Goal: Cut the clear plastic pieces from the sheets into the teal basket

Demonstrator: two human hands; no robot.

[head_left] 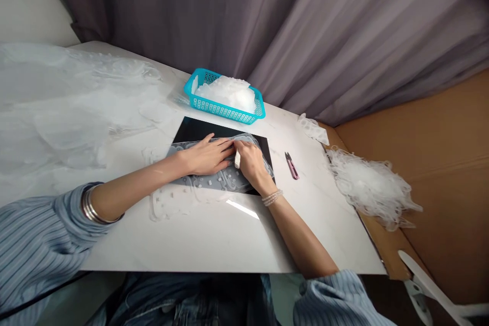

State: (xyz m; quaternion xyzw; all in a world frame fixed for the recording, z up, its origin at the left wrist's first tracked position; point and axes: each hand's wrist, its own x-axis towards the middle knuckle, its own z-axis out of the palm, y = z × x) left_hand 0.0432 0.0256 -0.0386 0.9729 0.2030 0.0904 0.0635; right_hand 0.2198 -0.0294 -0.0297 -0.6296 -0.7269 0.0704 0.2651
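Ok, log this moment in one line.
left hand: on clear sheet | right hand: holding white piece | snips: on table | blue basket: beyond black board

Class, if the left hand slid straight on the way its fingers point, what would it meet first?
Most likely the right hand, curled by a small white piece; the hands look nearly touching, though depth is unclear.

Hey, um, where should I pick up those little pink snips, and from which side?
I'd pinch the pink handles of the snips with the right hand, coming from above on your near side. They lie flat on the table, handles toward you and dark pointed blades facing away, so your fingers should avoid the points.
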